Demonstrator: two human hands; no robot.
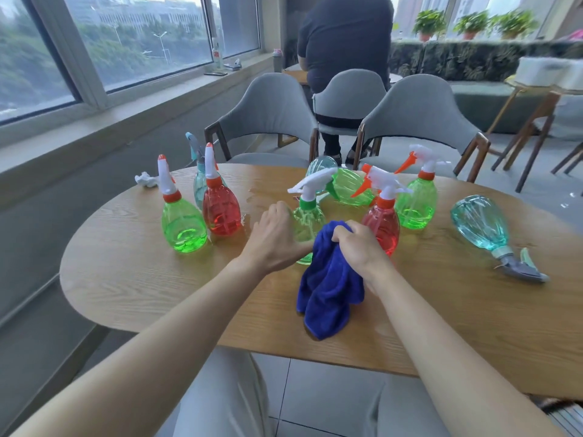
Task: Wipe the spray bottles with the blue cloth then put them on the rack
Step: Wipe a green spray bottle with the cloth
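Hands busy: L hand (276, 239) grips green spray bottle (307, 220) upright, centre of worktop (126, 279); R hand (359, 247) clutches blue cloth (331, 288) against bottle's side.

Head camera looks forward-down, close over table (126, 269).

**Spray bottles spread over table, cloth front-centre**

Table (126, 279) holds it all. Left group, upright: front-left spray bottle (183, 225), second spray bottle (220, 212) just right of it, rear-left spray bottle (198, 184) behind both. Crumpled tissue (145, 179) further left, at the far edge.

Centre: left hand (274, 238) grips centre spray bottle (307, 219). Right hand (359, 247) holds cloth (331, 288) against its right side.

Just right: near-right spray bottle (383, 225), with rear-right spray bottle (416, 203) behind it.

Behind centre: tipped spray bottle (350, 187), and another lying bottle (320, 167) behind that.

Far-right spray bottle (482, 222) lies apart.

Two chairs (271, 111) stand behind the table, with a seated person (344, 42) beyond.
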